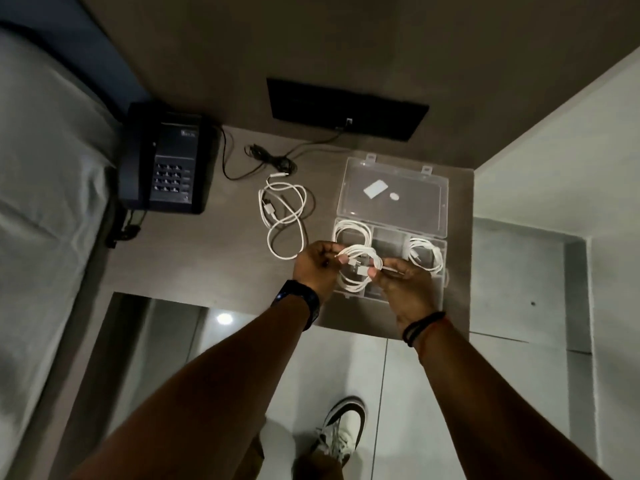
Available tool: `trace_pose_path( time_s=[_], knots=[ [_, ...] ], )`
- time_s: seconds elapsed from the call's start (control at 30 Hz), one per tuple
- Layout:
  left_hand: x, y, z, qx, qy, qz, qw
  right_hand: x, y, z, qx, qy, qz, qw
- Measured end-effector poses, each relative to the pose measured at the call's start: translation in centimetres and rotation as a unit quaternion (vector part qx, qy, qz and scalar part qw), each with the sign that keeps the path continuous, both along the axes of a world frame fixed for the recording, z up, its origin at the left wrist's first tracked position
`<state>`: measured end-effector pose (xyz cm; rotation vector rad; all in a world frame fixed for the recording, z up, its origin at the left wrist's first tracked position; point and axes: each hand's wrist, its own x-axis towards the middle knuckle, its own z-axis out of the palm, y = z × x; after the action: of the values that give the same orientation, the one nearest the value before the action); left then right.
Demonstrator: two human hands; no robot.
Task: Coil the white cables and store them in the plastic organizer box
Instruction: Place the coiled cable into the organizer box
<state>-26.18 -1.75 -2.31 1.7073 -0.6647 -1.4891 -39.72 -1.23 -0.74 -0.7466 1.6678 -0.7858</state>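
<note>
A clear plastic organizer box (439,216) lies open on the grey table, lid flipped back. One coiled white cable (350,229) sits in its left compartment, another coiled white cable (426,257) in the right one. Just above the box's front left, my left hand (313,266) and my right hand (403,284) both grip a coiled white cable (360,259), its plug showing between my fingers. A loose white cable (284,213) lies uncoiled on the table left of the box.
A black desk phone (166,164) stands at the table's left, its dark cord (273,161) bunched behind the loose cable. A black wall panel (346,109) is at the back. A bed lies left, a wall right. My shoe (341,433) is on the tiled floor.
</note>
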Motion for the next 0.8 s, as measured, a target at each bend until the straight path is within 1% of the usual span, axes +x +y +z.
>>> trace_pose_path(
  time_s=[0.13, 0.23, 0.3, 0.4, 0.6, 0.73, 0.8],
  knots=[
    [0.3, -0.4, -3.4, 0.012, -0.058, -0.062, 0.996, -0.4, -0.6, -3.1, 0.005, 0.025, 0.019, 1.0],
    [0.4, -0.3, -5.0, 0.022, -0.133, -0.121, 0.983, -0.7, -0.9, -4.4, 0.0, 0.035, 0.028, 0.999],
    [0.6, -0.1, -5.5, 0.011, -0.199, -0.15, 0.968, -0.8, -1.0, -4.7, -0.014, 0.038, 0.034, 0.999],
    [0.9, -0.2, -5.4, -0.02, -0.281, -0.171, 0.944, -0.6, -1.1, -5.0, -0.039, 0.073, 0.058, 0.995],
    [0.8, 0.3, -5.1, -0.115, -0.357, -0.173, 0.911, 0.2, -0.2, -5.7, -0.07, 0.131, 0.079, 0.986],
    [1.5, 0.6, -5.8, -0.172, -0.401, -0.195, 0.878, 0.7, 0.2, -6.3, -0.1, 0.177, 0.09, 0.975],
    [1.9, 0.8, -6.0, -0.2, -0.434, -0.203, 0.855, 1.0, 0.4, -6.6, -0.11, 0.196, 0.098, 0.969]
  ],
)
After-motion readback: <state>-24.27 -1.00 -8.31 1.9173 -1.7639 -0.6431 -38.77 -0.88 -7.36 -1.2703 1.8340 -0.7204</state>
